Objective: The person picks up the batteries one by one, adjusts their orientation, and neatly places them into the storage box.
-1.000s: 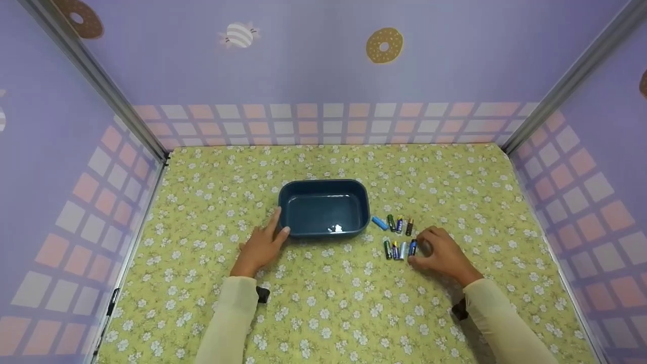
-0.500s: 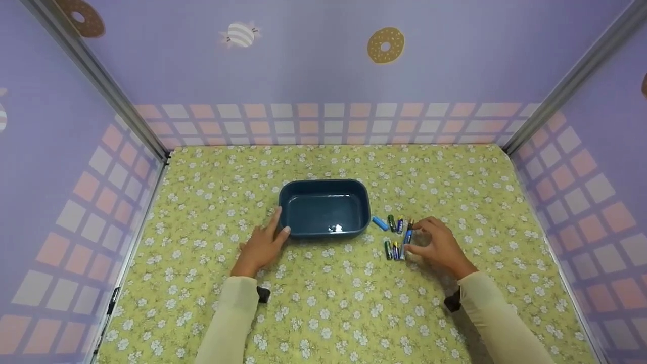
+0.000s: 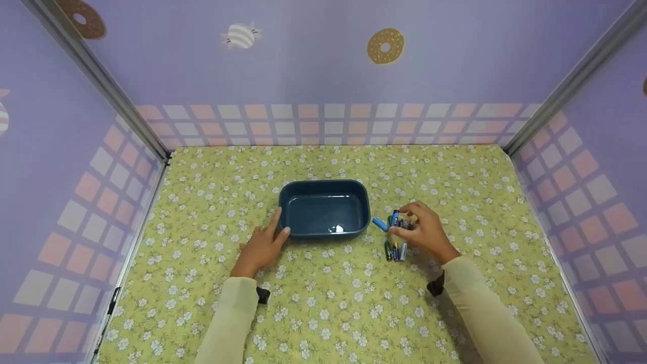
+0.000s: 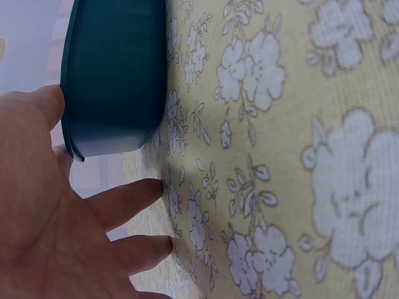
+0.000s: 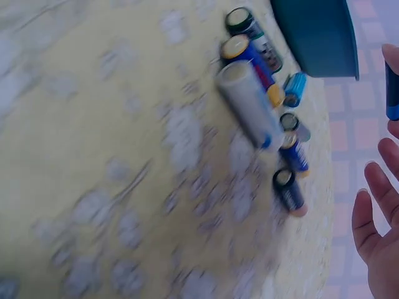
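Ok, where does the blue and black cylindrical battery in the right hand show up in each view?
Head: right of centre, the blue and black cylindrical battery, pinched by the right hand.
Left wrist: not in it.
Right wrist: upper right edge, partly cut off.
Shared landmark: the dark teal rectangular bin, near centre in head, upper left in left wrist, top right in right wrist.

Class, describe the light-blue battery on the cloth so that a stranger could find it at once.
On the flowered cloth sits a dark teal basin. To its right lie small batteries; look for the one nearest its wall. That light-blue battery lies slanted, a brighter blue than the darker ones lying beside it.
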`<control>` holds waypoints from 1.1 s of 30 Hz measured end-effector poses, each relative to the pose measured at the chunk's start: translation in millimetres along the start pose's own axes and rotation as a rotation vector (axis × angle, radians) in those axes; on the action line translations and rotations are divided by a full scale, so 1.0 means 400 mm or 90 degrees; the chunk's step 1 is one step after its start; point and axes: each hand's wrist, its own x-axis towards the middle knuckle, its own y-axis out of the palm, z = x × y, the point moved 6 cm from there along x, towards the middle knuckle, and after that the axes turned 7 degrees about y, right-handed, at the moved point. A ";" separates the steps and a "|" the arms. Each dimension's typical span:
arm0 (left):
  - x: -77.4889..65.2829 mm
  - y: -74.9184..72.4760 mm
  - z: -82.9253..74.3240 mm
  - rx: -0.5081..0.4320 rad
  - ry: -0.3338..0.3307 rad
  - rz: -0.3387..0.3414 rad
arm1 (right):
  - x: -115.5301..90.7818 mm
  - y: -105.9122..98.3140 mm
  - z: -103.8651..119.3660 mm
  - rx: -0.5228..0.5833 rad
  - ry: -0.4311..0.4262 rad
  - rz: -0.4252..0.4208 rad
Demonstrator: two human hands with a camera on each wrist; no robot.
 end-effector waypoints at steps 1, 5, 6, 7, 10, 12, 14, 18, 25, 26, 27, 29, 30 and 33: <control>-0.001 -0.001 0.000 0.000 0.000 -0.001 | 0.007 0.004 0.006 0.004 -0.004 -0.001; -0.006 -0.003 -0.005 -0.003 0.004 -0.005 | 0.037 0.019 0.033 0.023 -0.014 -0.008; -0.007 -0.004 -0.006 -0.006 0.005 -0.006 | 0.044 0.024 0.040 0.028 -0.017 -0.009; -0.008 -0.005 -0.007 -0.008 0.006 -0.007 | 0.052 0.028 0.048 0.030 -0.023 -0.012; -0.010 -0.004 -0.006 -0.011 0.006 -0.012 | 0.075 0.041 0.077 0.038 -0.041 -0.020; -0.010 -0.004 -0.004 -0.010 0.004 -0.013 | 0.090 0.051 0.096 0.042 -0.050 -0.021; -0.010 -0.003 -0.001 -0.007 0.002 -0.014 | 0.104 0.061 0.115 0.042 -0.058 -0.022; -0.009 -0.003 0.000 -0.007 0.002 -0.016 | 0.134 0.084 0.152 0.040 -0.074 -0.022; -0.007 -0.002 0.000 -0.005 0.004 -0.015 | 0.182 0.130 0.213 0.050 -0.107 -0.008; -0.007 -0.002 0.000 -0.006 0.002 -0.015 | 0.188 0.138 0.221 0.049 -0.109 -0.005; -0.007 -0.001 0.000 -0.006 0.002 -0.014 | 0.193 0.145 0.229 0.050 -0.111 -0.002; -0.008 0.000 0.001 -0.008 -0.003 -0.014 | 0.204 0.161 0.245 0.056 -0.115 0.005; -0.008 0.000 0.001 -0.008 -0.002 -0.014 | 0.209 0.169 0.253 0.060 -0.118 0.010; -0.009 -0.001 0.001 -0.007 -0.005 -0.018 | 0.224 0.195 0.274 0.075 -0.121 0.030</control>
